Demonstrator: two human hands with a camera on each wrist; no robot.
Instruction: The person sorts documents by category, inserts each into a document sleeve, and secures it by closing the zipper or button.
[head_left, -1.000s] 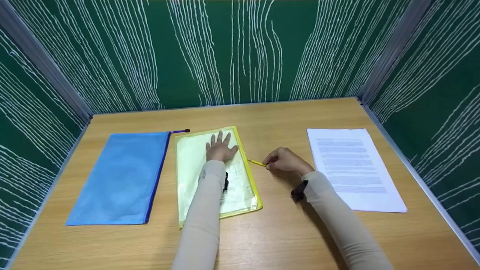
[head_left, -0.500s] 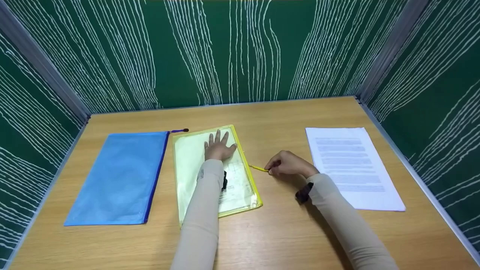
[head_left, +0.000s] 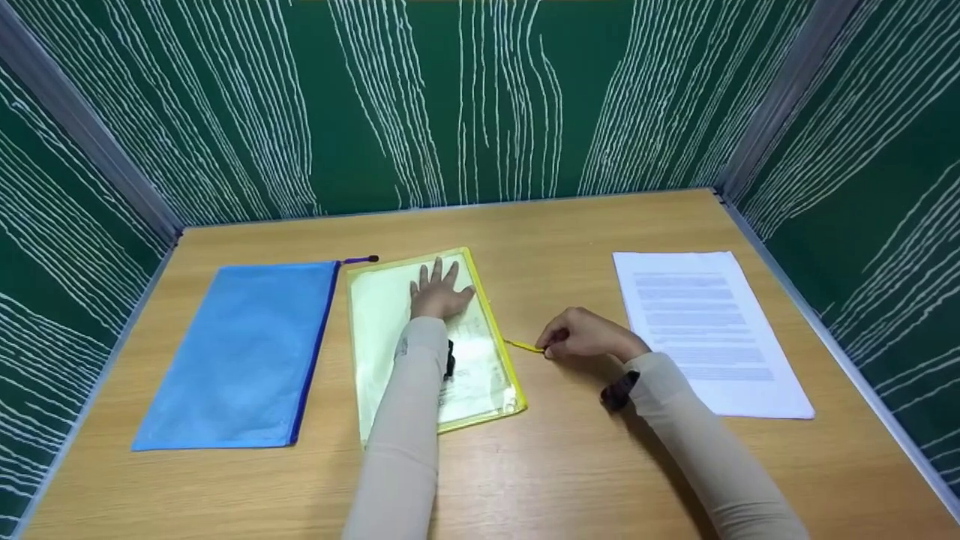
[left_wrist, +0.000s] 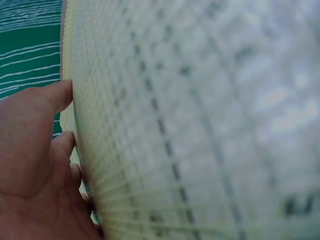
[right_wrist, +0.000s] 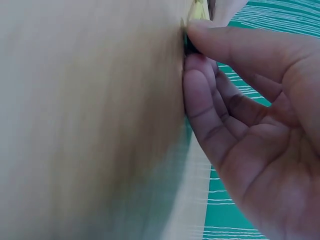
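A clear zip pouch (head_left: pixel 484 382) with yellow edging lies mid-table, papers showing through it. Spread flat on its upper part is my left hand (head_left: pixel 441 294), fingers straight; the left wrist view shows the same hand (left_wrist: pixel 35 155) against the mesh surface. My right hand (head_left: pixel 592 334) is just right of the pouch and pinches the dark end of its yellow zipper pull (head_left: pixel 523 346) between thumb and finger. In the right wrist view, that hand's thumb (right_wrist: pixel 235 47) presses the dark tip close to the tabletop. The zipper track runs along the pouch's right edge.
To the left lies a blue zip pouch (head_left: pixel 240 352) with a purple zipper pull (head_left: pixel 360 260) at its top corner. A stack of printed paper (head_left: pixel 697 330) lies at the right, partly behind the right forearm. Green walls (head_left: pixel 480 97) enclose the wooden table (head_left: pixel 480 495).
My right hand has slid a little toward me and to the right, bringing the zipper pull down along the pouch's right edge. My left hand has stayed on the pouch.
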